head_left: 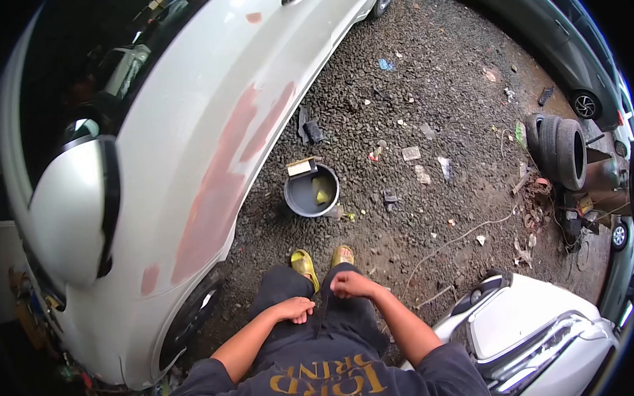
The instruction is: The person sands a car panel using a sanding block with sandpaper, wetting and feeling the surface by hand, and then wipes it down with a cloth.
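My left hand is closed in front of my lap, over the dark trousers. Close by on the right, my right hand is curled shut above the other trouser leg. What either hand holds, if anything, is too small or hidden to make out. Beyond my yellow sandals, a dark bucket stands on the gravel with water and a yellow-green piece in it. A pale block lies across its far rim.
Along the left stands a white car with reddish filler patches on its side and a protruding mirror. A white bumper lies at lower right. Tyres, a dark car and scattered litter are at right.
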### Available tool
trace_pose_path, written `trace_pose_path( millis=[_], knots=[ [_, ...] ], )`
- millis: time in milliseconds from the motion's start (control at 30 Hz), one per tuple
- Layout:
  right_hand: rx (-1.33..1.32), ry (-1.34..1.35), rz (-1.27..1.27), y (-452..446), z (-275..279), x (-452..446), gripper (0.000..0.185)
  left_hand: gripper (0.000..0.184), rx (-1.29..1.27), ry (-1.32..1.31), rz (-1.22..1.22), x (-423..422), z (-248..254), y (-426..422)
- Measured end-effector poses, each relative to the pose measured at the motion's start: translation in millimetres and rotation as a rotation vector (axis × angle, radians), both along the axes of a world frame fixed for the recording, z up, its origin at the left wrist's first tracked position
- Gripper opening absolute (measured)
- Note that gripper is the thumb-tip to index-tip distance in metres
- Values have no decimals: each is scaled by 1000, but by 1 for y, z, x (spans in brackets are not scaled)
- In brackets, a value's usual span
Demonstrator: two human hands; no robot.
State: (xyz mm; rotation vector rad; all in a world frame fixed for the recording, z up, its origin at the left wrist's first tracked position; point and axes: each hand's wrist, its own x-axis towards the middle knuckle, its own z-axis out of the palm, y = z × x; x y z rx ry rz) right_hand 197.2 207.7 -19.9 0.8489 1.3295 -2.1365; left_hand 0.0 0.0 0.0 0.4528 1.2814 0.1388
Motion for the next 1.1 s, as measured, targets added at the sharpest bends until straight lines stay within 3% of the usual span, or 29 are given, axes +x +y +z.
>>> trace_pose_path(
  millis=[133, 200, 267, 367, 467, 500, 533, 600, 667, 733, 767, 867, 933, 1033, 1100],
  knots=[
    [392, -48, -385, 38, -153, -46, 13, 30, 193, 191, 296, -27, -132, 74],
    [457, -70, -460, 57, -211, -77, 15, 22, 581, 553, 266, -57, -218, 110],
    [569, -85, -434, 78, -258, -105, 17, 24, 645, 851, 57, -88, -284, 150],
    [716, -78, -258, 108, -292, -142, 23, 22, 616, 1023, -61, -118, -353, 196],
    [902, 46, -182, 132, -312, -165, 24, 25, 448, 1043, -429, -150, -437, 227],
    [858, 71, -170, 142, -315, -169, 27, 32, 273, 1023, -633, -160, -454, 247],
    [831, 146, -176, 150, -326, -171, 27, 34, 215, 957, -620, -165, -479, 261],
    [1068, 142, -66, 161, -329, -172, 28, 38, 101, 820, -605, -180, -528, 284],
    [1114, 192, -96, 175, -308, -177, 29, 42, 105, 705, -735, -186, -589, 298],
    [1114, 190, -150, 189, -311, -179, 29, 44, 156, 657, -741, -177, -613, 301],
    [1192, 175, -163, 195, -311, -180, 30, 37, 90, 455, -553, -180, -619, 303],
    [1221, 190, -273, 213, -314, -186, 32, 22, -123, -165, 32, -183, -618, 289],
    [1142, 197, -356, 221, -312, -194, 32, 26, -238, -552, 450, -198, -597, 281],
    [1119, 204, -376, 235, -325, -204, 33, 30, 250, 32, 533, -225, -352, 314],
    [1119, 181, -337, 242, -336, -211, 34, 32, 849, 434, 402, -243, -175, 318]
  ],
)
